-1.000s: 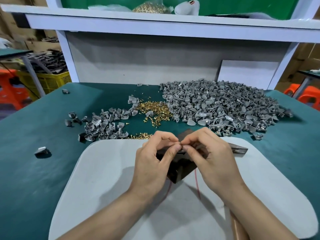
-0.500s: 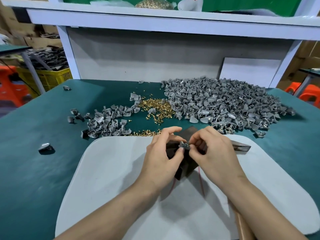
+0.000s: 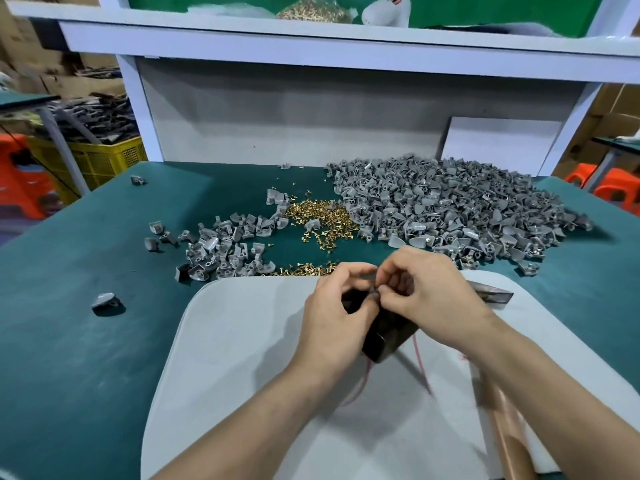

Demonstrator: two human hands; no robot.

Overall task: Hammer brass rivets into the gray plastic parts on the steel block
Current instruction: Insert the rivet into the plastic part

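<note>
Both hands meet over the steel block (image 3: 384,337). On my feed, the left hand (image 3: 332,317) and right hand (image 3: 436,299) have curled fingertips pinching one small gray plastic part (image 3: 375,292) on top of that block, which sits on a white pad (image 3: 242,358) on the green surface (image 3: 69,306). Loose brass rivets (image 3: 322,220) lie beyond the pad, between a small heap of gray parts (image 3: 225,247) and a far larger heap (image 3: 450,213). A hammer head (image 3: 491,294) pokes out just right of the right hand.
</note>
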